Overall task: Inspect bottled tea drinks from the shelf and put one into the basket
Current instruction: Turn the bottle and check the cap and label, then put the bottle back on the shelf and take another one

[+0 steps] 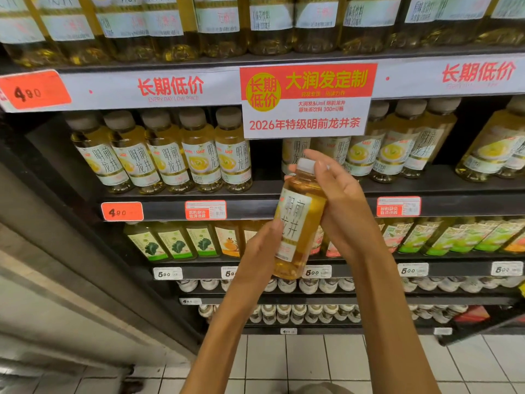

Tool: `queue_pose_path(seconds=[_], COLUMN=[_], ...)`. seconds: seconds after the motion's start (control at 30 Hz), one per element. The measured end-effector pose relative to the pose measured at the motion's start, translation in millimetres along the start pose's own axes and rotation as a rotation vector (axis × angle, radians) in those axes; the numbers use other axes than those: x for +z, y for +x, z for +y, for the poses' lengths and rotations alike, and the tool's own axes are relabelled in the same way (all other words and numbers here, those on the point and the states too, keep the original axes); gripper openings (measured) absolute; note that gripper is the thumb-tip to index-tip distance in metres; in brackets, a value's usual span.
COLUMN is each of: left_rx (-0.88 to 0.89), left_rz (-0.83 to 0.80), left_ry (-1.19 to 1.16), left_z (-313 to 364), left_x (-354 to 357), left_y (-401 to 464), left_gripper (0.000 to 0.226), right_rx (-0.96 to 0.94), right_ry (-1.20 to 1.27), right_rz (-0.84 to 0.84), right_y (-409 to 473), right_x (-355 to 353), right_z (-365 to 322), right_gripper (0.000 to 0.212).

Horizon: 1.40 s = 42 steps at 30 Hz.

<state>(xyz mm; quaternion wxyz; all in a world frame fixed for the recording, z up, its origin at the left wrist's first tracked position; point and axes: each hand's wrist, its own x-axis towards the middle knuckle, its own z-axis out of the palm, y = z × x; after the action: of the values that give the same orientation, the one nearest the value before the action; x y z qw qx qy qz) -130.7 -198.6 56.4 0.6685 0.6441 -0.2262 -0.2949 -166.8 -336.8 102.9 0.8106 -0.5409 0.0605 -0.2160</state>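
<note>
Bottle check: turn it slow, w/ both hands

Bottle (298, 223) of tea is held in the air in front of the shelf (454, 206), tilted a little, label to the camera. Right hand (341, 203) grips the upper part, fingers curled near the white cap (306, 165). Left hand (260, 251) holds the lower side. Best to keep the lower grip firm and rotate w/ the top hand to read the label. No basket in view.
</note>
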Motion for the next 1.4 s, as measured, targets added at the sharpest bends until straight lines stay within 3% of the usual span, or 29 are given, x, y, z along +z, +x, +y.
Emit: queue_pose_path(seconds=[0.07,0.2,0.27,0.37,0.47,0.6,0.77,0.87,0.97,1.03,1.1,1.3,1.4], left_rx=[-0.057,-0.143,-0.146,-0.104,-0.007,-0.033,-0.167,-0.177,-0.04,0.081,0.118,0.066,0.036], left_rz=[0.0,-0.185,-0.181,0.011,0.018,-0.021,-0.201,-0.096,0.138,0.131,0.102,0.051,0.018], left_ry=[-0.127,-0.409,-0.366,-0.148,-0.041,-0.187,-0.462,-0.369,-0.032,0.124,0.198,0.044,0.005], left_z=[-0.6,-1.7,-5.9,-6.7,-2.7,-1.8,-8.1,-12.3,-13.7,-13.9,-18.7,-19.0,-15.3], left_x=[-3.9,-9.8,-7.8,-7.3,-5.0,-7.5,-15.5,-14.3,-14.6,-11.2,-7.4,-21.4,-23.8], left_y=[2.3,4.1,7.1,13.8,16.3,18.6,20.3,26.0,34.6,37.1,37.8,44.7,48.0], left_gripper=[0.061,0.075,0.072,0.059,0.046,0.056,0.066,0.068,0.057,0.047,0.057,0.059,0.045], right_rx=[0.019,0.015,0.0,-0.047,-0.098,-0.048,0.096,0.086,0.022,-0.02,-0.007,0.09,0.034], right_ry=[0.037,0.11,0.087,0.006,-0.071,-0.068,0.147,0.114,0.018,-0.033,-0.038,0.017,0.078], right_rz=[-0.039,-0.081,-0.072,-0.007,0.065,0.004,-0.124,-0.058,0.088,0.173,0.176,-0.042,-0.062], right_y=[1.9,7.5,9.2,10.0,12.9,18.5,22.7,25.1,28.6,30.0,30.8,37.0,38.8], right_x=[-0.6,2.1,3.9,3.9,6.3,5.0,-0.6,0.0,1.8,4.4,4.3,-7.9,-4.9], right_z=[0.3,3.7,4.4,1.6,1.0,4.2,14.5,16.6,17.5,18.6,18.2,14.1,19.5], right_gripper=[0.04,0.038,0.038,0.036,0.036,0.029,0.036,0.04,0.032,0.024,0.021,0.018,0.019])
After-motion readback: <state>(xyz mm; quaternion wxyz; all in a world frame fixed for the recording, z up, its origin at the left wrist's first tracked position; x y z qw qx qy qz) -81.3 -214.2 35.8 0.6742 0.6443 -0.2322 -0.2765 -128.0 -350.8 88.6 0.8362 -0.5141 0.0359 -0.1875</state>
